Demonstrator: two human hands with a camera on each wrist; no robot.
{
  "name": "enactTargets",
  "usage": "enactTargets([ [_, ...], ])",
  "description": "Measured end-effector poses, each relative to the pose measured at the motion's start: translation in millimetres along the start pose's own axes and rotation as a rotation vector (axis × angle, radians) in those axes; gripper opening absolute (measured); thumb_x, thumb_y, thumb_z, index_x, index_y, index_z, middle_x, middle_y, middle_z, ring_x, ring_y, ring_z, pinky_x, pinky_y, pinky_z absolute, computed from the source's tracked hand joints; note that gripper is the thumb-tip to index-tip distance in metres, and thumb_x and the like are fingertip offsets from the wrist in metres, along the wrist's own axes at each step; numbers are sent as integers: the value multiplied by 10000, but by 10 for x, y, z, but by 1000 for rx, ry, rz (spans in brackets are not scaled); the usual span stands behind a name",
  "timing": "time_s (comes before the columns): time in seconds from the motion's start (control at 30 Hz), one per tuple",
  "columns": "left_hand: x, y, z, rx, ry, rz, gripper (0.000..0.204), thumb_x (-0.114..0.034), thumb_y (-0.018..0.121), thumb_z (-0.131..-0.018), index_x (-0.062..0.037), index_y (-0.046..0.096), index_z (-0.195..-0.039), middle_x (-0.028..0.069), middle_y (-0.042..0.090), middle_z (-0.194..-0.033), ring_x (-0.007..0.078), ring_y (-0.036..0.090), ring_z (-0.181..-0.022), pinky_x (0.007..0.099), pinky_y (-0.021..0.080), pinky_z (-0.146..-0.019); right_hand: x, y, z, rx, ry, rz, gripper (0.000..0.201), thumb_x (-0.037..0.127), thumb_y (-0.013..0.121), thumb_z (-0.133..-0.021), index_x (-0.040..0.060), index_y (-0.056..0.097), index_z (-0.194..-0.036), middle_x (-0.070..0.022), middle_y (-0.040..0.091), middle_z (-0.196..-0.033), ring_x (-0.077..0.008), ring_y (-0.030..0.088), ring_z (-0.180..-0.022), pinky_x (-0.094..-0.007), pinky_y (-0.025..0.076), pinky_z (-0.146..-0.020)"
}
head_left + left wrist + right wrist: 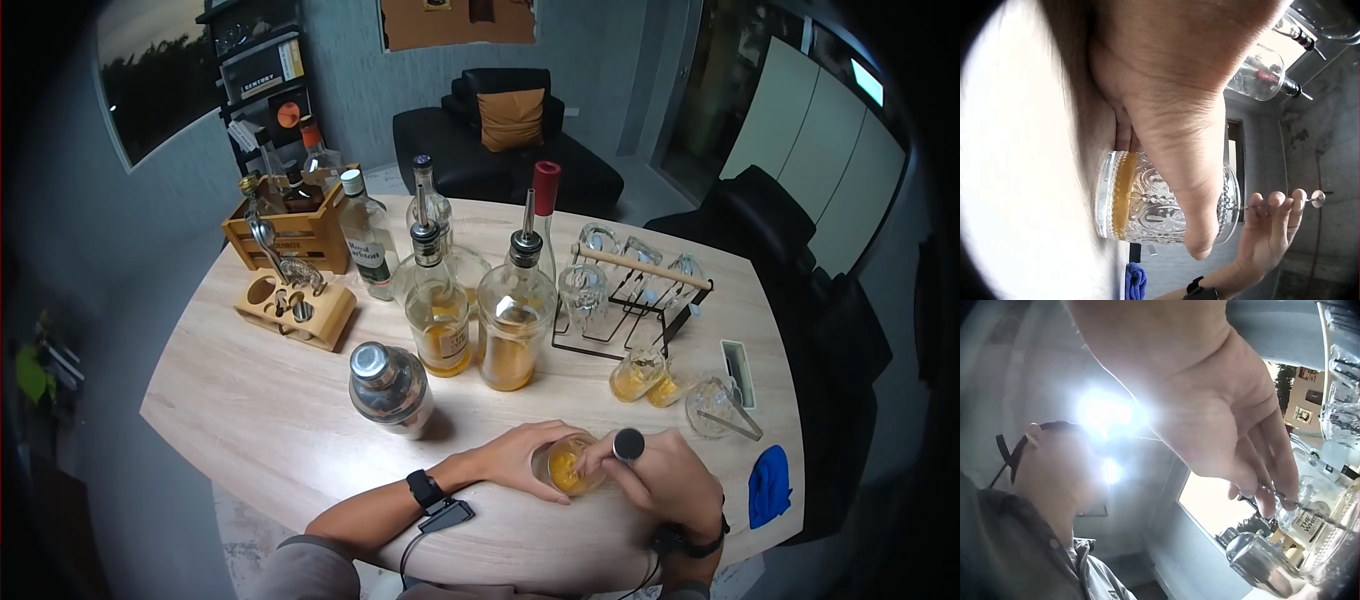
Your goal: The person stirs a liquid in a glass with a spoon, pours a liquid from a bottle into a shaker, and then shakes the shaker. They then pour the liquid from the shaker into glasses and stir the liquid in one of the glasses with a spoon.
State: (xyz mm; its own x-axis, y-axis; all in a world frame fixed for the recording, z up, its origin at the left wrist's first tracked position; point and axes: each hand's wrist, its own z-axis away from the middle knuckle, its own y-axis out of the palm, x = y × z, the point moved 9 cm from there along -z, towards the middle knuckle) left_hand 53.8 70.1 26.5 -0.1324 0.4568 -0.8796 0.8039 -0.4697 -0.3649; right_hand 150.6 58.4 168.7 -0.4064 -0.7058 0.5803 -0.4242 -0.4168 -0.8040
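My left hand (522, 460) grips a patterned drinking glass (1154, 212) standing on the table, with the thumb along its near side. Amber liquid (1124, 195) fills its lower part. Over the rim, my right hand (672, 478) pinches a bar spoon with a twisted shaft (1322, 517). Its round end (628, 444) points up toward the head camera, and the lower end reaches into the glass. A steel cocktail shaker (390, 390) stands to the left, beyond the left forearm.
Two bottles with pour spouts (440, 320) stand behind the shaker. A wooden stand (295, 310) and a bottle crate (290, 235) are at left. At right are a rack of glasses (630, 290), two amber drinks (636, 378), a glass with tongs (712, 408) and a blue cloth (770, 488).
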Motion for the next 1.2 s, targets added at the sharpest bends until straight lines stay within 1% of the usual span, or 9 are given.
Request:
enactTargets([
  [0.13, -10, 16, -19, 4, 25, -17, 851, -352, 934, -661, -46, 555, -1359, 152, 628, -1270, 309, 614, -1169, 394, 486, -1014, 102, 184, -10, 122, -123, -35, 103, 71, 623, -911, 20, 668, -988, -151, 686, -870, -364, 664, -741, -414, 538, -648],
  [0.23, 4, 5, -5, -1, 22, -19, 844, -349, 933, -663, -49, 557, -1356, 149, 630, -1274, 308, 613, -1170, 393, 484, -1017, 157, 139, -79, 18, -161, -104, 93, 77, 636, -908, 15, 667, -970, -152, 682, -858, -362, 665, -743, -412, 538, -644],
  [0.33, -4, 15, 2, 24, -17, -9, 845, -352, 933, -659, -47, 557, -1352, 142, 628, -1296, 308, 611, -1185, 396, 485, -1018, -8, 19, -61, -97, -25, -71, 85, 78, 670, -877, 14, 641, -926, -139, 668, -853, -359, 661, -744, -408, 536, -637],
  [0.5, -18, 6, -11, -4, 21, -9, 838, -340, 934, -660, -40, 559, -1348, 151, 630, -1277, 309, 614, -1173, 399, 486, -1015, 76, 144, 11, 99, -117, -43, 144, 58, 670, -866, 8, 644, -999, -152, 677, -875, -369, 660, -740, -421, 538, -645],
  [0.6, -12, 7, -12, 7, -13, -13, 842, -350, 933, -660, -39, 561, -1349, 150, 630, -1279, 310, 613, -1174, 403, 484, -1018, 160, 188, -27, 72, -171, -75, 143, 59, 669, -863, 8, 643, -994, -148, 675, -868, -354, 666, -744, -417, 542, -644],
  [0.73, -24, 8, -9, 17, -6, -9, 842, -356, 931, -657, -44, 565, -1348, 139, 632, -1287, 314, 612, -1184, 406, 484, -1020, -13, 100, -16, -47, -69, -21, 123, 71, 677, -858, 18, 628, -959, -142, 665, -876, -351, 663, -747, -419, 541, -635],
  [0.83, -10, -2, -6, -1, -4, -2, 838, -358, 927, -657, -51, 567, -1348, 131, 636, -1288, 318, 613, -1181, 410, 484, -1016, 12, 17, 7, -10, -21, 92, 122, -8, 650, -872, 40, 701, -971, -94, 745, -905, -281, 730, -790, -343, 585, -733],
  [0.9, -19, -1, -11, -4, 19, -7, 830, -355, 927, -652, -48, 573, -1337, 128, 639, -1282, 314, 618, -1170, 412, 486, -1012, 98, 97, 59, 91, -141, -25, 94, 64, 666, -865, 19, 616, -931, -155, 671, -894, -358, 659, -759, -433, 534, -625],
  [1.2, -77, -18, -22, 13, -35, 25, 827, -330, 939, -639, -42, 581, -1327, 136, 639, -1282, 311, 622, -1170, 408, 484, -1017, 83, -7, -49, -70, -123, 22, 136, 67, 649, -881, -6, 631, -995, -161, 682, -904, -360, 672, -783, -417, 551, -649],
])
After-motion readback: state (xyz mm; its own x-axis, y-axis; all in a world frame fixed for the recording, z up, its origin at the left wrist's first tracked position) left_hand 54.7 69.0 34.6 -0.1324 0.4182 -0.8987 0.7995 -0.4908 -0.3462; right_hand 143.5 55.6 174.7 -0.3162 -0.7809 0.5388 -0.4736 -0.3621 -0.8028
